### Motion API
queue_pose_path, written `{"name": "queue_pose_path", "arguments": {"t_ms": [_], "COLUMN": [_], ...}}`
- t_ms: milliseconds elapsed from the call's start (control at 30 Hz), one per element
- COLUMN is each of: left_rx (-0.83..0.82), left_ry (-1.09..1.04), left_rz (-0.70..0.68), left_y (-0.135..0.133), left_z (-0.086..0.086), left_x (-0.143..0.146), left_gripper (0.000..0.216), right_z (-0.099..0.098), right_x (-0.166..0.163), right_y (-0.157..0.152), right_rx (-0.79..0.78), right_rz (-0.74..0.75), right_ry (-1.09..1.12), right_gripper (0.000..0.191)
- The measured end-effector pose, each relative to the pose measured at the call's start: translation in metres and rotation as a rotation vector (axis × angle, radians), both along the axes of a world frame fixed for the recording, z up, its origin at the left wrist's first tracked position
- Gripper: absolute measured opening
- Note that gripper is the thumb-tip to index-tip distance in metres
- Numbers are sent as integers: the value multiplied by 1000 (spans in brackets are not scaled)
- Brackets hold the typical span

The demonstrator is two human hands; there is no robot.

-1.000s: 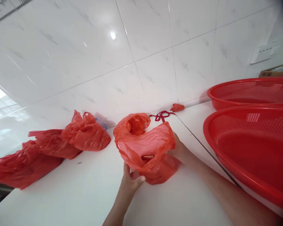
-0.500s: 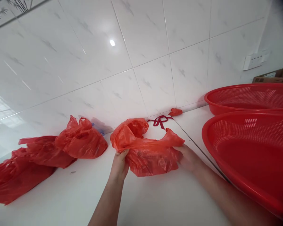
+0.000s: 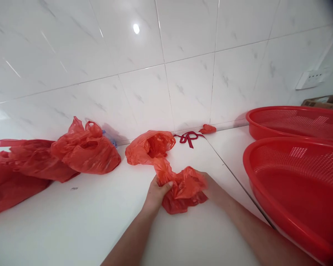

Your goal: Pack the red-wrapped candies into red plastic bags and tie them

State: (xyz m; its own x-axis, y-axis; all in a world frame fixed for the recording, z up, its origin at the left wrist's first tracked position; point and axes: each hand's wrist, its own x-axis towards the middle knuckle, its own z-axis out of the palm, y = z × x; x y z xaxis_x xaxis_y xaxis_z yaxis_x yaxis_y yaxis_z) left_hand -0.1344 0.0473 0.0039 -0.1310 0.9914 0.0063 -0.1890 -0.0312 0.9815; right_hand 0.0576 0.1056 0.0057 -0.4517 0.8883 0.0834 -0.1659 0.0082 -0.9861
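Note:
A crumpled red plastic bag (image 3: 183,184) is bunched between my two hands, just above the white table. My left hand (image 3: 157,194) grips its left side, thumb on top. On the right side, my right hand (image 3: 211,184) is closed on the same bag; its fingers are partly hidden behind the plastic and somewhat blurred. Just beyond lies another red plastic bag (image 3: 138,149), its mouth gaping to the right, touching or overlapping the held one; I cannot tell whether they are joined.
Several filled red bags (image 3: 86,151) stand along the left. A dark red ribbon (image 3: 188,138) and a small red bundle (image 3: 208,129) lie by the tiled wall. Two red perforated baskets (image 3: 266,192) occupy the right. A seam (image 3: 224,165) crosses the white table (image 3: 100,218).
My hands have come closer together, gathering the bag from a stretched shape into a smaller bunch nearer to me. The bag behind shows apart more clearly. The view has shifted slightly.

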Motion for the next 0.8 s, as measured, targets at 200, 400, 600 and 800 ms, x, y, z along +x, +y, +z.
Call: {"name": "queue_pose_path", "arguments": {"t_ms": [200, 400, 600, 800], "left_rx": [37, -17, -79, -63], "left_ry": [-393, -445, -462, -503], "left_rz": [91, 154, 252, 319], "left_y": [-1, -1, 5, 7], "left_z": [3, 3, 1, 0], "left_x": [-4, -5, -5, -11], "left_gripper": [33, 33, 31, 27], "right_z": [-6, -8, -6, 6], "right_x": [-3, -33, -25, -21], "right_y": [14, 14, 10, -2], "right_rx": [-313, -415, -434, -216], "right_rz": [85, 99, 188, 387], "right_ry": [250, 286, 302, 181], "right_gripper": [30, 20, 21, 61]}}
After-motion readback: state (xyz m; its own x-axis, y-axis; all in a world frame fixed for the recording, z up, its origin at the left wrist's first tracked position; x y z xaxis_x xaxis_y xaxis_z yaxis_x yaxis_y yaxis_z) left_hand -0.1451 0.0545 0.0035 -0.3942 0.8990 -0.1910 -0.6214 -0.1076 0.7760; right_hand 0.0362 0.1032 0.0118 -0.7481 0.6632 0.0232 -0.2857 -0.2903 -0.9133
